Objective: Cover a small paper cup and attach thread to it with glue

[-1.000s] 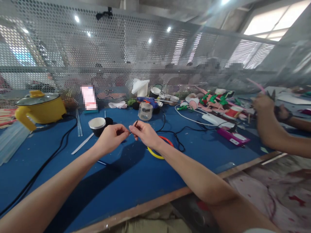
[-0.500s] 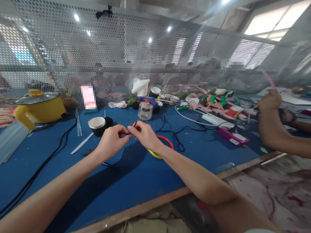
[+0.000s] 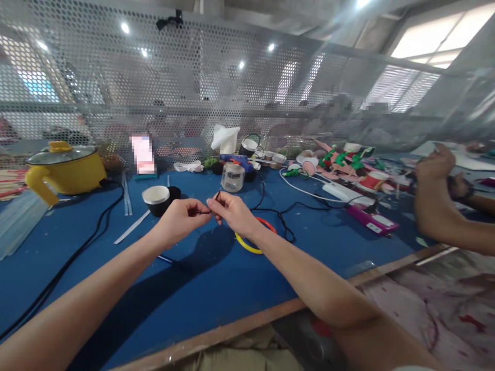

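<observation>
Both hands meet over the blue table. My left hand (image 3: 178,219) pinches one part of a thin dark strand (image 3: 203,212), wire or cord, I cannot tell which. Closed on the same strand, my right hand (image 3: 235,215) has a short dark bit of it poking up above the fingers. Most of the strand is hidden by the fingertips. Behind my left hand stands a black cup with a white rim (image 3: 155,196), beside a round black thing (image 3: 175,192). A red and yellow ring (image 3: 247,248) lies partly under my right wrist.
A clear jar (image 3: 232,178) and a blue glue gun (image 3: 240,163) stand beyond my hands. At left are a yellow electric pot (image 3: 73,170) and a black cable (image 3: 87,242). To the right lie a purple box (image 3: 373,221) and a co-worker's arm (image 3: 436,201).
My hands stay together on the strand, with the right fingers slightly shifted. Pliers beside my left forearm are now out of sight. The pink strip above the co-worker's hand no longer shows.
</observation>
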A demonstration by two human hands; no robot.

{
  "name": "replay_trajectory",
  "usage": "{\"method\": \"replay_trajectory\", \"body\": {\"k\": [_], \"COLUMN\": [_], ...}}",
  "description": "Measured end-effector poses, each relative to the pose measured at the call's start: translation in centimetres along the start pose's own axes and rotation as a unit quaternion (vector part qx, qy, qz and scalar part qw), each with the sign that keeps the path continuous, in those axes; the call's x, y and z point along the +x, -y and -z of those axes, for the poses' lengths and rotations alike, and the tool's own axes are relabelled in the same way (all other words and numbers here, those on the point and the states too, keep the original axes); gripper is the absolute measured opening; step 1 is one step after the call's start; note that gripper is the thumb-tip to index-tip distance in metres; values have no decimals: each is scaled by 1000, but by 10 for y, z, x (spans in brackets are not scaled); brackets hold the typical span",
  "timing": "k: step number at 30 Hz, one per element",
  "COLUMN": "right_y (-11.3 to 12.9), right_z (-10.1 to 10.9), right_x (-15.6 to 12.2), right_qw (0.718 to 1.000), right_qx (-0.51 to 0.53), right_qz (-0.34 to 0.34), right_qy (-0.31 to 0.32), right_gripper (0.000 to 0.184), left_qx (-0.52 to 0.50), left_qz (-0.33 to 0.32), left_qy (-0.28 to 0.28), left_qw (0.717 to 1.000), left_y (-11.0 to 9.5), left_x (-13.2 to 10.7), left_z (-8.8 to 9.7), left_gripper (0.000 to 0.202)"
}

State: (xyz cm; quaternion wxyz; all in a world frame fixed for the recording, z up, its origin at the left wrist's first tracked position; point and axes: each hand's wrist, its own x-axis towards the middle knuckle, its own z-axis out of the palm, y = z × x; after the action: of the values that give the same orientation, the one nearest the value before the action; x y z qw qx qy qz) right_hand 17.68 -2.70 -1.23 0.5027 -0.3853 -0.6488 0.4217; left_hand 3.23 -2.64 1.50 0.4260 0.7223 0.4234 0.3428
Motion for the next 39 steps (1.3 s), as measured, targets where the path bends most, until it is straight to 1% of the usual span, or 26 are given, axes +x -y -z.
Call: {"method": "replay_trajectory", "body": {"k": [4,9,12,15,17,19,22,24,27,32,39], "right_y": [0,1,2,1,0,-2,-5,-5,-4,0,2], "right_z": [1,0,-1,-2,-3,-3,-2,-2,0,1,4], "right_x": [0,0,-1,-2,-2,-1,2,5,7,6,7], "right_qw": [1000,998,996,994,995,998,996,985,963,933,904], "right_qx": [-28,-60,-78,-98,-88,-45,63,140,229,310,378], "right_qz": [-2,3,2,3,-1,-19,-68,-103,-144,-176,-184], "right_qy": [-6,-14,-31,-53,-56,-44,-16,-5,8,42,76], "right_gripper": [34,35,35,36,36,37,40,42,40,31,18], "left_qx": [30,64,82,86,77,49,-14,-56,-107,-140,-140], "left_qz": [-16,-20,-23,-28,-29,-17,31,65,95,113,106], "left_qy": [-6,-15,-25,-35,-33,-27,-29,-35,-41,-54,-60], "left_qw": [999,998,996,995,996,998,999,996,989,982,983], "left_y": [2,2,2,3,3,4,4,4,1,-4,-1], "left_x": [1,1,0,0,0,1,3,5,7,7,8], "left_z": [-1,-1,-2,-4,-5,-4,-1,2,6,9,9], "left_gripper": [12,13,14,13,13,14,15,15,17,18,17]}}
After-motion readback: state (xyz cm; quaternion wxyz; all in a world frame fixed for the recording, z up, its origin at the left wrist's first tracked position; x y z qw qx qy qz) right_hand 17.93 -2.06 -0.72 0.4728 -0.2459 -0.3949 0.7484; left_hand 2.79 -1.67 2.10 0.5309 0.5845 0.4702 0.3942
